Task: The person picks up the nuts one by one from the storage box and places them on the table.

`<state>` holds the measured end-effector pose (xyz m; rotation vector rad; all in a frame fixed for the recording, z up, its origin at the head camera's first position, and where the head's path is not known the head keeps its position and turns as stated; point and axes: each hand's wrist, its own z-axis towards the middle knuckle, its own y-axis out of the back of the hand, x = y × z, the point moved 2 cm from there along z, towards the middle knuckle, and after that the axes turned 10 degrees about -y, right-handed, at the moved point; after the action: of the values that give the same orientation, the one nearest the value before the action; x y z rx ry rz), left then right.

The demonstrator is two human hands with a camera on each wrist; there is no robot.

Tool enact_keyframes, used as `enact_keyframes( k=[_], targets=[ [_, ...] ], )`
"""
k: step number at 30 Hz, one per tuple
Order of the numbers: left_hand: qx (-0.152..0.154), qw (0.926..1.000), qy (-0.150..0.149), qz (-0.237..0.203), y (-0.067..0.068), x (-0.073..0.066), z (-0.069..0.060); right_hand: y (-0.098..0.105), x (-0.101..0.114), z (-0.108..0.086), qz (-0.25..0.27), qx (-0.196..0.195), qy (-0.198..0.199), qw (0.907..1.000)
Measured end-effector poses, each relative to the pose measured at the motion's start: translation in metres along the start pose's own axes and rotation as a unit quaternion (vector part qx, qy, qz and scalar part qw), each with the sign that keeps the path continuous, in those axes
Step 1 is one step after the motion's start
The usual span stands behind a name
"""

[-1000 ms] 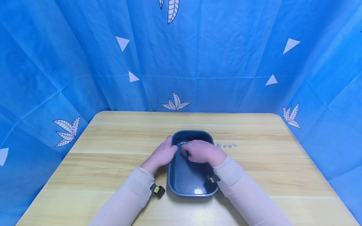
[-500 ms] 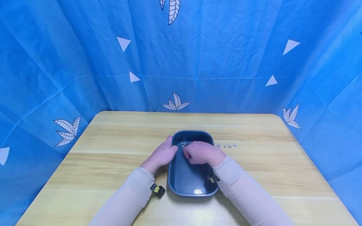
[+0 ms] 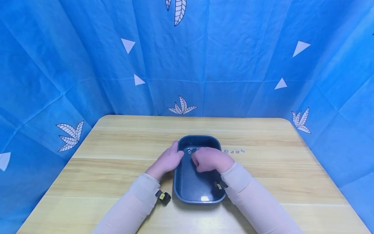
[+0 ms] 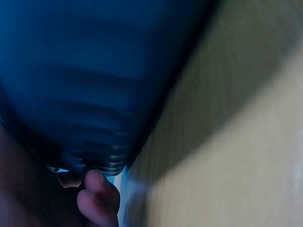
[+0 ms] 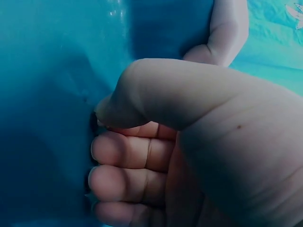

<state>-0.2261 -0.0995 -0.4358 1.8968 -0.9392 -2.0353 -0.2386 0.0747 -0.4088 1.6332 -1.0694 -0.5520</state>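
My left hand (image 3: 168, 160) grips the left wall of a dark blue rectangular tray (image 3: 178, 191), its thumb over the rim. In the left wrist view, fingers (image 4: 99, 201) curl by the tray's ribbed outer side. Inside the tray's far half is my right hand (image 3: 211, 159), its fingers bent down toward the floor. The right wrist view shows the thumb (image 5: 132, 94) folded over the curled fingers (image 5: 111, 182); whether a small piece is pinched there is hidden. Small silver pieces like nuts (image 3: 189, 151) lie in the tray, just beyond the right hand's fingertips.
Several more small silver nut-like pieces (image 3: 237, 151) lie in a row on the wooden table (image 3: 263, 195), right of the tray. A blue curtain (image 3: 239, 58) with white leaf and triangle prints stands behind and on both sides.
The right hand has shifted slightly right and nearer within the tray, uncovering small silver pieces by its fingertips. The left hand and the tray have stayed in place.
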Motion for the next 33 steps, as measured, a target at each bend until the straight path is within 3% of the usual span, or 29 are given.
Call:
enact_keyframes(
  k=[23, 33],
  targets=[
    [-0.002, 1.0, -0.001, 0.001, -0.001, 0.001, 0.0, 0.012, -0.003, -0.012, 0.043, -0.04, 0.0, 0.9983],
    [-0.002, 1.0, -0.005, -0.002, -0.001, 0.002, 0.001, 0.026, -0.006, -0.026, 0.08, -0.096, 0.025, 0.9919]
  ],
)
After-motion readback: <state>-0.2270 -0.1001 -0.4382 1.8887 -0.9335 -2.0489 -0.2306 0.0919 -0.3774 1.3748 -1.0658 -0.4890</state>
